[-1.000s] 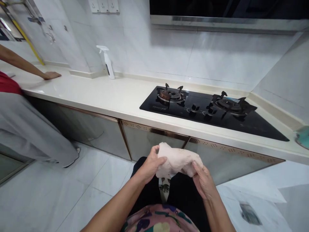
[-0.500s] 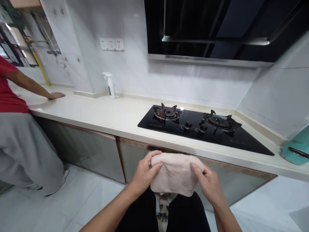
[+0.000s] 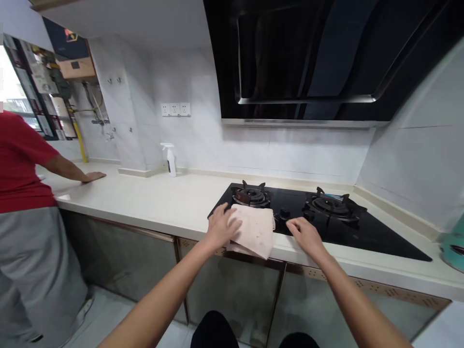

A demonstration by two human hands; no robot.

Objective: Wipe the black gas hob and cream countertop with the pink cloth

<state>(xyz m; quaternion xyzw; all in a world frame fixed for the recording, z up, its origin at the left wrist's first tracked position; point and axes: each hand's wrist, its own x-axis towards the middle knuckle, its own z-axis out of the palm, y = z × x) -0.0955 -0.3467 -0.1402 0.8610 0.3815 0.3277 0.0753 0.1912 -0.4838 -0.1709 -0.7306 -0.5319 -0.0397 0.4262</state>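
A folded pale pink cloth (image 3: 255, 231) lies at the front left of the black gas stove (image 3: 377, 237), its lower corner hanging over the counter's front edge. My left hand (image 3: 220, 228) rests at the cloth's left side, fingers apart, with the thumb over the fabric. To the right of the cloth, my right hand (image 3: 305, 237) is above the stove's front edge near a control knob (image 3: 285, 213). Its fingers are curled in, and nothing shows in them. The left burner (image 3: 253, 195) is just behind the cloth.
A white spray bottle (image 3: 171, 162) stands against the back wall. At the far left a person in a red shirt (image 3: 25, 164) leans a hand on the counter (image 3: 174, 198). A black range hood (image 3: 300, 63) overhangs the stove. A teal container (image 3: 453, 249) sits at the right.
The cloth went from being held by both hands in front of the counter to lying on the stove's front edge. My right hand has come off it, and the view has tilted up.
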